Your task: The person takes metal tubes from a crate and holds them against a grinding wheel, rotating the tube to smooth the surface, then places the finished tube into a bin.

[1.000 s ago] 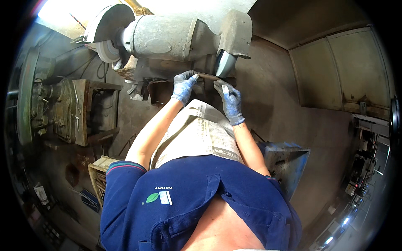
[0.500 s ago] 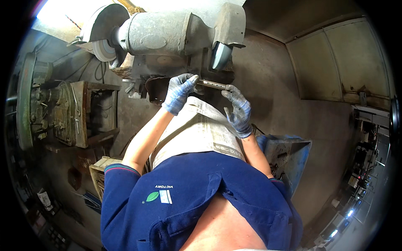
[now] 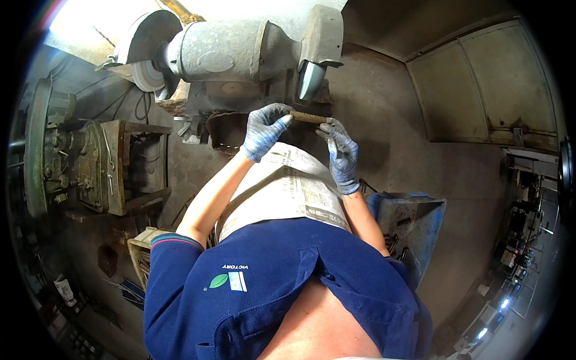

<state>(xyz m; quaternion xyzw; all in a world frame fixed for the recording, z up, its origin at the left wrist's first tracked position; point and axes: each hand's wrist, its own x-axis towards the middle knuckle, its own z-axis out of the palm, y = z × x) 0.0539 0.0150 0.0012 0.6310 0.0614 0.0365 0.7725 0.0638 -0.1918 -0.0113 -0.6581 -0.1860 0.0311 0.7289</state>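
Observation:
A short metal rod point(image 3: 309, 117) with a row of small marks along its side lies roughly level between my two gloved hands. My left hand point(image 3: 266, 131) pinches its left end between thumb and fingers. At the other end, the fingertips of my right hand point(image 3: 341, 150) close on the rod. Just beyond it stands a grey bench grinder point(image 3: 225, 51). The grinder's right wheel point(image 3: 312, 81), pale and partly under its guard, is close above the rod but apart from it.
Newspaper point(image 3: 282, 192) covers my lap. By my right elbow stands a worn blue bin point(image 3: 429, 219) with metal pieces in it; a pale crate point(image 3: 141, 249) is at my left. A greenish machine point(image 3: 90, 162) stands farther left. The grinder's other wheel point(image 3: 146, 75) is at upper left.
The rod has been turned about its length, so a browner, ridged side faces up. My right-hand fingers have curled in more. The view has shifted slightly.

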